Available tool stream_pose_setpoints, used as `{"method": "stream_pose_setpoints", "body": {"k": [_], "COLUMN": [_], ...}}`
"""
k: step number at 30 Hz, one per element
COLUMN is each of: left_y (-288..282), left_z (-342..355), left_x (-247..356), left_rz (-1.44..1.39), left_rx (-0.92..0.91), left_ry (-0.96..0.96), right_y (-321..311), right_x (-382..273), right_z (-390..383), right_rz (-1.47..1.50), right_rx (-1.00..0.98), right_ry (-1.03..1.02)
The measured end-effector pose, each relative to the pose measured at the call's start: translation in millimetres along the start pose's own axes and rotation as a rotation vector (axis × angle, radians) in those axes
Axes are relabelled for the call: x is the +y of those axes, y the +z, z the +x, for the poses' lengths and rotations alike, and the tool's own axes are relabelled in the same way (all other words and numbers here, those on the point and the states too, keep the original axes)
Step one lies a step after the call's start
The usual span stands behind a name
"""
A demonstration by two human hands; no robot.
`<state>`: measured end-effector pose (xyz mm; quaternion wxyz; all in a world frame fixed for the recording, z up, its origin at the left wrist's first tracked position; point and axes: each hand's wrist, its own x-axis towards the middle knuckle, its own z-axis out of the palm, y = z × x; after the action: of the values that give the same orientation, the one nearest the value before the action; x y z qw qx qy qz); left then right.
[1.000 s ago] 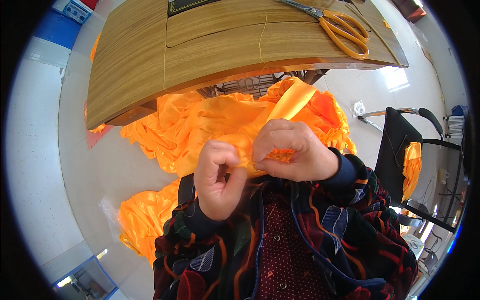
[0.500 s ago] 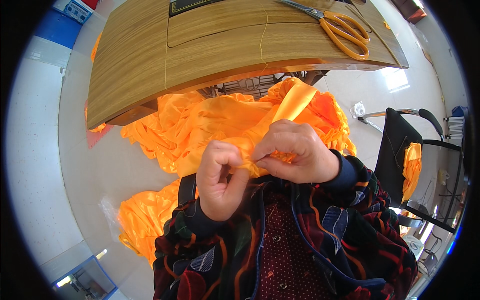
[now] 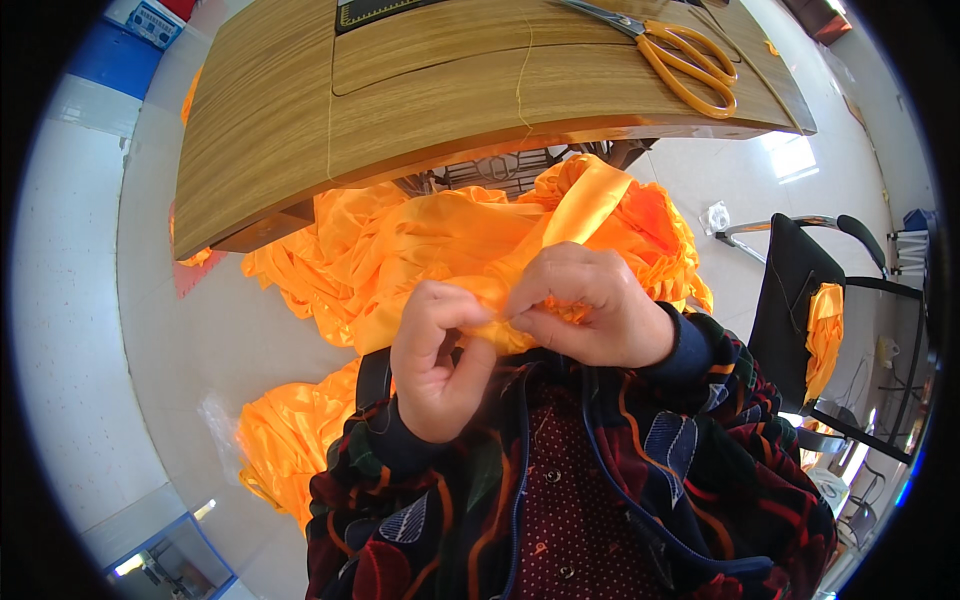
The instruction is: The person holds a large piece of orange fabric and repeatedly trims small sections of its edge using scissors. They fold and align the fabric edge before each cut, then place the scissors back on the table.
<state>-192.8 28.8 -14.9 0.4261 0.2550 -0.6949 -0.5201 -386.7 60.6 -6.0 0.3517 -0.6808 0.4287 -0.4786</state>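
Note:
Shiny orange satin fabric point(image 3: 420, 240) lies in a large gathered heap over my lap and below the table edge. Above it, close to my body, my left hand point(image 3: 437, 355) is closed, its thumb and fingers pinching a bit of the fabric. My right hand point(image 3: 590, 308) faces it from the right, thumb and forefinger pressed together at the same spot. The fingertips of both hands nearly meet. Whatever fine detail lies between them, such as a thread or a fabric edge, is too small to make out.
Ahead is a wooden sewing table point(image 3: 430, 90) with orange-handled scissors point(image 3: 690, 65) and loose thread on top. A black chair point(image 3: 795, 300) with a folded orange piece point(image 3: 824, 340) stands to the right. More orange cloth point(image 3: 295, 430) lies on the floor at left, beside clear plastic.
My right hand has shifted very slightly, and the fingertips of my two hands are a little further apart. The fabric heap and table things stay as they were.

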Motion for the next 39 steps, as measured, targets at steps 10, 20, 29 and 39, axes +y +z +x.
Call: {"method": "stream_pose_setpoints", "body": {"k": [10,20,29,39], "left_y": [-6,-8,-10,-8], "left_z": [-3,-3,-2,-2], "left_x": [-2,1,0,-2], "left_rz": [-0.204,-0.271,-0.727,-0.536], "left_rx": [-0.076,-0.059,-0.05,0.008], "left_ry": [-0.238,-0.382,-0.645,-0.552], "right_y": [-2,0,5,11], "right_x": [1,1,4,-2], "right_z": [-1,-3,-1,-1], "right_rz": [0.208,0.162,0.2,-0.113], "right_rx": [-0.059,0.006,0.053,0.172], "right_ry": [0.173,0.197,0.198,-0.043]}}
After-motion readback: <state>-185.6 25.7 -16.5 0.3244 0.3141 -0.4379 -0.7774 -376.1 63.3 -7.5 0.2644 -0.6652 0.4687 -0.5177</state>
